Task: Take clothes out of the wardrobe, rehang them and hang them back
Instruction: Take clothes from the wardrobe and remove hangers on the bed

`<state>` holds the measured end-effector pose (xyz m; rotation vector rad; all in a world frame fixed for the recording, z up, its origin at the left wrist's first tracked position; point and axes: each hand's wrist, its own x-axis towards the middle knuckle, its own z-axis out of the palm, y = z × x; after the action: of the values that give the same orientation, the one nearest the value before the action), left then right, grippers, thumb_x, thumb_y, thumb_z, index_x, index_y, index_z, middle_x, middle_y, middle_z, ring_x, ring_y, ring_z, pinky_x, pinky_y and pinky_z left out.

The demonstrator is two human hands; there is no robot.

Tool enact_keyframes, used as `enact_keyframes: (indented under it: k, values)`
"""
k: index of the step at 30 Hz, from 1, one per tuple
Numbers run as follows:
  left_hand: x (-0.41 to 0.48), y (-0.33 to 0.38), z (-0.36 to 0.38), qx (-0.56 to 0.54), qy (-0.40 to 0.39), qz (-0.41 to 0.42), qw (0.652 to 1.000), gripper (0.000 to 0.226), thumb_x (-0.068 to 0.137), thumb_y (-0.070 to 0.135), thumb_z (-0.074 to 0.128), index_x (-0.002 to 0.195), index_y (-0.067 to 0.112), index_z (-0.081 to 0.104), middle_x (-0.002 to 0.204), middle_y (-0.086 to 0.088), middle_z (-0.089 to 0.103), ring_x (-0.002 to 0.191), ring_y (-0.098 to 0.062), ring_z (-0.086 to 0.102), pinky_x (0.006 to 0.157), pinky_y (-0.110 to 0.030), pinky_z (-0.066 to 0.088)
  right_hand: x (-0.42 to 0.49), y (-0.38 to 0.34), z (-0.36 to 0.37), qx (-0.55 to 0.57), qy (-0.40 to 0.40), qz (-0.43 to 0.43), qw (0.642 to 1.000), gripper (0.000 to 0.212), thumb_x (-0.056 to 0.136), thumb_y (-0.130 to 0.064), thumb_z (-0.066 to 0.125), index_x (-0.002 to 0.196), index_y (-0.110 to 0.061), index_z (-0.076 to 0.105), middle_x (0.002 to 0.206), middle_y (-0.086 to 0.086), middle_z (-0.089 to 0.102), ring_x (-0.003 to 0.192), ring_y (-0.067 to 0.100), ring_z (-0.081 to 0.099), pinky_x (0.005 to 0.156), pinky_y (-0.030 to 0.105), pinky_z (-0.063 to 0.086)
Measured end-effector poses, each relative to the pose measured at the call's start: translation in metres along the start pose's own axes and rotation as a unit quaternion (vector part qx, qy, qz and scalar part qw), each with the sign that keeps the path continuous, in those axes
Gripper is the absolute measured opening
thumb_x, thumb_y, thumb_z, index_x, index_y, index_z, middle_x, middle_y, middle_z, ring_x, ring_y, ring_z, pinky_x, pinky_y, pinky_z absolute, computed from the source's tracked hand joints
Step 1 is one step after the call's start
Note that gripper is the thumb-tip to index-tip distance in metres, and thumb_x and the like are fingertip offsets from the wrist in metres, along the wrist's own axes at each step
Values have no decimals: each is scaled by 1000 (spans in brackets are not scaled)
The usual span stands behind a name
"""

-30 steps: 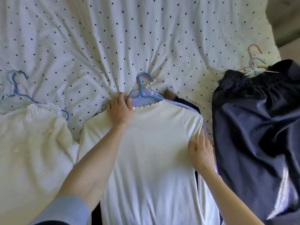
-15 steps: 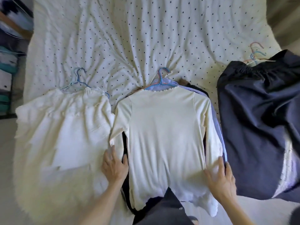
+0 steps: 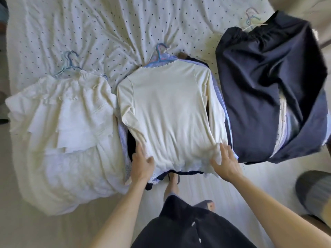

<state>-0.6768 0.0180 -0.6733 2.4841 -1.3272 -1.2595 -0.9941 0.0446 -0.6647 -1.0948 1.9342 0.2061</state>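
Note:
A cream long-sleeved top (image 3: 168, 108) lies flat on the bed on a blue hanger (image 3: 161, 54), stacked over a blue striped shirt and a dark garment. My left hand (image 3: 142, 161) rests with straight fingers on the top's lower left hem. My right hand (image 3: 224, 161) presses flat on the lower right hem. A white ruffled dress (image 3: 66, 122) on a blue hanger (image 3: 67, 66) lies to the left. At the right lies a dark navy garment (image 3: 265, 90), its hangers (image 3: 251, 19) showing at its top.
The bed is covered by a white sheet with dark dots (image 3: 111, 29). The clothes hang over its near edge above a pale floor (image 3: 259, 178). My dark skirt and feet are below. A grey object (image 3: 313, 190) sits at the right edge.
Both hands slid down the cream top from its shoulders to its hem. The view pulled back, showing the whole white dress and the floor.

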Motion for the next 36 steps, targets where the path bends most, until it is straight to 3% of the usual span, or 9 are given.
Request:
enact_keyframes:
  k: [4,6,9,16,21,24,28,32,36]
  values:
    - [-20,12,11,128,-208,-74,967,82,89,36,58,156,13,16,159,-15,24,144,-35,28,111,-40,36,-27,1,-9,-11,-13,2,1000,76,99,-47,49,161,-28,9,167,-2,16,149,29,24,112,44,33]
    - [-24,33,3,182,-254,-76,947,74,90,37,51,154,13,23,154,-15,34,135,-34,40,98,-36,44,-39,-2,-25,13,6,-1,1000,72,100,-43,50,160,-28,15,164,0,26,145,28,32,110,42,36]
    - [-28,79,-10,271,-270,4,924,60,93,34,43,148,12,37,149,-12,43,130,-31,47,95,-35,43,-65,2,-55,53,53,-15,997,64,100,-37,53,157,-22,29,160,2,36,138,24,43,110,37,36]
    - [-98,232,-1,381,-199,273,861,55,97,37,40,148,16,40,148,-10,46,133,-32,46,104,-42,43,-178,55,-120,83,246,-40,965,48,101,-39,53,148,-32,48,155,-4,44,143,20,37,115,36,33]
    - [-233,324,52,426,-137,544,710,50,96,38,44,144,23,46,147,-1,48,138,-25,38,112,-46,32,-285,133,-147,80,385,11,919,39,101,-40,52,140,-36,56,153,-9,47,148,16,30,120,36,25]
    - [-313,350,78,423,-103,661,611,46,96,39,45,140,27,50,148,3,46,144,-20,28,115,-46,22,-348,178,-146,114,491,35,863,37,98,-40,52,131,-31,66,145,-5,56,145,20,37,118,45,34]
    - [-405,368,112,390,-111,757,513,50,97,47,44,146,35,42,156,7,37,150,-19,18,120,-43,17,-420,234,-122,149,601,125,775,35,102,-46,46,128,-35,68,141,-12,57,142,16,41,115,42,37]
    - [-503,375,156,337,-137,838,406,51,97,53,44,146,39,42,155,10,39,149,-15,23,120,-39,20,-483,286,-91,178,647,230,705,28,98,-32,60,125,-32,71,138,-6,62,139,21,46,112,46,41]
    - [-585,353,194,297,-200,877,321,51,97,55,46,145,37,46,151,11,44,144,-12,32,118,-34,26,-543,316,-48,198,647,334,656,30,99,-34,59,128,-34,68,139,-9,60,139,14,43,113,30,33]
